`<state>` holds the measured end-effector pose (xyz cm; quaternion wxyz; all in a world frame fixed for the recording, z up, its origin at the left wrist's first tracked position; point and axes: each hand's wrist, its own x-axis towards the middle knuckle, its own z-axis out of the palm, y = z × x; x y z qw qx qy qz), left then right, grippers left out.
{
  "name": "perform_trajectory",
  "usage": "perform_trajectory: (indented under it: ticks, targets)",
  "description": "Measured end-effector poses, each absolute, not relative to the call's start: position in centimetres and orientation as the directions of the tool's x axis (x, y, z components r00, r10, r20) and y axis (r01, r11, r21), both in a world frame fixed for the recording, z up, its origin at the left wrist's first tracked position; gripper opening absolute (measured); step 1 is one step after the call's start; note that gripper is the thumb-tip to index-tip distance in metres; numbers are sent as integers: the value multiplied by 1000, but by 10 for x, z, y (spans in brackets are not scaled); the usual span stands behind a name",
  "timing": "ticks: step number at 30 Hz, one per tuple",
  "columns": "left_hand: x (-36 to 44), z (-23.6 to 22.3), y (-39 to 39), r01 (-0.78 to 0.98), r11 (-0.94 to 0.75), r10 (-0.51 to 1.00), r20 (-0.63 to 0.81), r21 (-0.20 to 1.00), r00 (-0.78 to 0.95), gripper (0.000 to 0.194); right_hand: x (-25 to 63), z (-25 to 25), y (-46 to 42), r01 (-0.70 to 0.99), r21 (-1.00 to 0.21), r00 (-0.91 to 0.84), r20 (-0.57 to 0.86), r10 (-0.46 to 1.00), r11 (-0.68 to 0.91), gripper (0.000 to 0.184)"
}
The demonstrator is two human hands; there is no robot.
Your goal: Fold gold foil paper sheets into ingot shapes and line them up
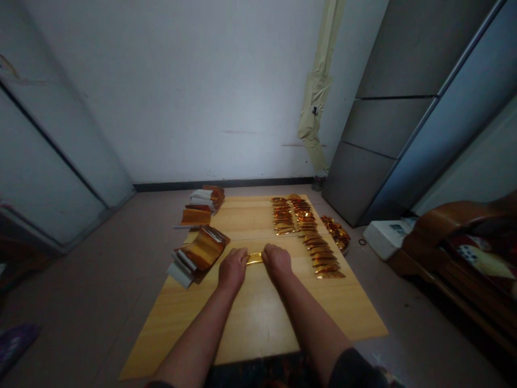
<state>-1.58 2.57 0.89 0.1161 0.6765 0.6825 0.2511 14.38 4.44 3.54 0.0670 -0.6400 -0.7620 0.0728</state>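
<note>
Between my two hands a narrow folded strip of gold foil paper [254,259] lies stretched level just over the wooden board. My left hand [233,268] grips its left end with the fingers closed, and my right hand [278,261] pinches the right end. To the left of my left hand, a curled stack of gold paper sheets [205,249] with pale backs rests on the board's edge. Beyond my right hand stand rows of folded gold paper pieces [321,252], overlapping one another toward the far edge.
The light wooden board [258,328] is in front of me. More gold and white sheets [196,215] hang over its far left edge. A heap of folded gold pieces [336,234] sits beyond the right edge, near a white box [383,237], a grey refrigerator [375,124] and wooden furniture [444,258].
</note>
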Motion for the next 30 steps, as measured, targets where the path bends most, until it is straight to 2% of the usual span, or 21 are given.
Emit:
perform_trajectory:
  ticks: [19, 30]
  targets:
    - [-14, 2, 23, 929, -117, 967, 254, 352, 25, 25, 142, 31, 48, 973, -184, -143, 9, 990, 142, 17]
    - [-10, 10, 21, 959, -116, 972, 229, 260, 55, 23, 141, 32, 46, 974, -203, -99, 17, 995, 101, 17]
